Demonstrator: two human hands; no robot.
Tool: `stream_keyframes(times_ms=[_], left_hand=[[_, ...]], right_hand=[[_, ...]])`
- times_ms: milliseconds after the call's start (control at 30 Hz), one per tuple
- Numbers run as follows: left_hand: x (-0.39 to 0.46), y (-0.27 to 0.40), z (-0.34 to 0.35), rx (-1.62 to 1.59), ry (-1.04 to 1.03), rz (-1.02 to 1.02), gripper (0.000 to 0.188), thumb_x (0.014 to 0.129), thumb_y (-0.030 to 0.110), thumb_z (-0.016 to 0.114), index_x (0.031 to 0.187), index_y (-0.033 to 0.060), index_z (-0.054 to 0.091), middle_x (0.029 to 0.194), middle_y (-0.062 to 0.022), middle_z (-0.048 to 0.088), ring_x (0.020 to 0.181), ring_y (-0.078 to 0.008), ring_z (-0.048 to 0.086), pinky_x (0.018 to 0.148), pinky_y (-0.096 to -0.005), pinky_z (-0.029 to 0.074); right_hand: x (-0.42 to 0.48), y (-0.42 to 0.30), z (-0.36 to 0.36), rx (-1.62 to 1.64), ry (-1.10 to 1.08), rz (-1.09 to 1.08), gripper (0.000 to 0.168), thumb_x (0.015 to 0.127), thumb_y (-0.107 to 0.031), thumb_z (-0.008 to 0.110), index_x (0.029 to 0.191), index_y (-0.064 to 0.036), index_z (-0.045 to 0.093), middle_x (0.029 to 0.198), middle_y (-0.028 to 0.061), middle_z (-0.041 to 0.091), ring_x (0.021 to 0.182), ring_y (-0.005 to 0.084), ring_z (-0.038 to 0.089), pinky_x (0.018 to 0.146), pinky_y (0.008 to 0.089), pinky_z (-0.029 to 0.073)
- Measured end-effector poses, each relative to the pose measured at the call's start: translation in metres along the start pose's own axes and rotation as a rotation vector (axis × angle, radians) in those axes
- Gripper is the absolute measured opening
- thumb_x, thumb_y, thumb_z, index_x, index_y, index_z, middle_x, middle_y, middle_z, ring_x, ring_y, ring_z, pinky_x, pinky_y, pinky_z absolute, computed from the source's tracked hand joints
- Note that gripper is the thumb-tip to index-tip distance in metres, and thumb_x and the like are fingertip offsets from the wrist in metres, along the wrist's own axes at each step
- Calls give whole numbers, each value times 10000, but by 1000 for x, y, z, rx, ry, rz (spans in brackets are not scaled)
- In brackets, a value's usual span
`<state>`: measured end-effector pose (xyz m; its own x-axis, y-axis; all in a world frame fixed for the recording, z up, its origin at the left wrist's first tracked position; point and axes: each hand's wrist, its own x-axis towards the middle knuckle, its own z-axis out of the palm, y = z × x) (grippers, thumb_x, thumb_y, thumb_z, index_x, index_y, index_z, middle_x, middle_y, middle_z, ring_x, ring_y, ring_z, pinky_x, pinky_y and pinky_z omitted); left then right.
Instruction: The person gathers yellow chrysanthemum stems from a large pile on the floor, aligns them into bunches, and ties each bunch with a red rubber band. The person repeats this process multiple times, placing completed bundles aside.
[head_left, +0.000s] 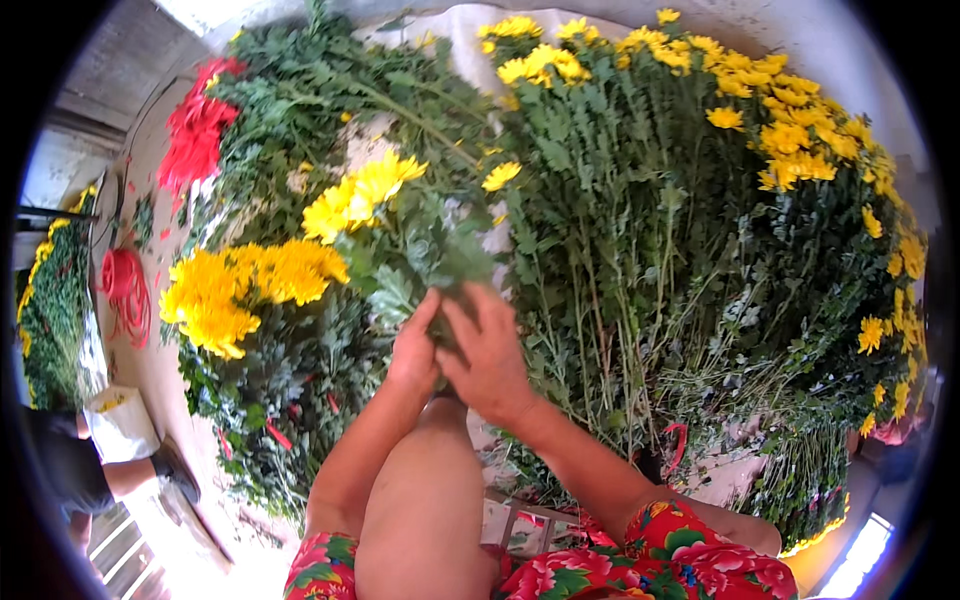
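Note:
Above my raised knee, my left hand (414, 351) grips a small bunch of yellow chrysanthemums (352, 202) by the leafy stems, with the flower heads pointing up and left. My right hand (491, 358) is against the bunch's leaves with fingers spread; the foliage there is blurred, so its grip is unclear. The stem ends are hidden by my hands and knee. To the left of my left hand lies a tied-looking pile of yellow chrysanthemums (217, 300), its leafy stems running down beside my forearm.
A large heap of long-stemmed yellow chrysanthemums (622, 247) fills the right side. Red strips (196, 127) lie at the upper left, and a roll of red ribbon (124, 277) lies on the floor. Further left, a person's leg (135, 476) shows beside a white container (124, 435).

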<state>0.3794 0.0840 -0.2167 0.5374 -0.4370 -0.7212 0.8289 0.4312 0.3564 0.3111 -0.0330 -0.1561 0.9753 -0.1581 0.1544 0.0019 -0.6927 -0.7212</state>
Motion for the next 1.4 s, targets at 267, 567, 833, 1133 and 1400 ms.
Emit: stream_keyframes(times_ms=[267,567,833,1133,1400], left_hand=[[-12,11,11,-142,-286,-63,525,1013,326,584,1401,-22,520,1371,-175,604,1231,-296,582,1099,-425,445],[15,11,0,-126,-45,-144,415,1030,317,558,1211,-53,603,1138,-194,690,1102,-363,663,1017,-497,512],[10,6,4,-151,41,-98,335,998,285,632,1089,-37,622,1008,-166,685,989,-360,678,950,-490,544],[9,6,-8,-148,-74,-119,365,969,302,680,1108,-33,645,1061,-168,704,1041,-351,676,952,-488,534],[15,3,-7,-187,-73,-112,376,985,299,660,1210,0,620,1112,-166,704,1063,-352,673,950,-496,539]], right_hand=[[-17,9,5,-52,-62,18,640,836,-112,682,1426,20,473,1457,231,418,1117,400,550,946,465,491],[19,121,-65,-234,143,122,526,866,-132,699,1345,0,526,1354,227,537,1186,391,561,988,454,482],[31,186,-90,-265,144,690,699,803,-317,796,1369,-9,526,1281,221,635,1186,398,597,986,471,490],[39,206,-78,-416,533,352,431,910,-243,720,1245,8,617,1141,192,644,1061,377,612,953,464,486],[76,292,-97,242,104,774,424,881,-135,641,1295,-48,605,1310,204,613,1145,384,619,969,445,495]])
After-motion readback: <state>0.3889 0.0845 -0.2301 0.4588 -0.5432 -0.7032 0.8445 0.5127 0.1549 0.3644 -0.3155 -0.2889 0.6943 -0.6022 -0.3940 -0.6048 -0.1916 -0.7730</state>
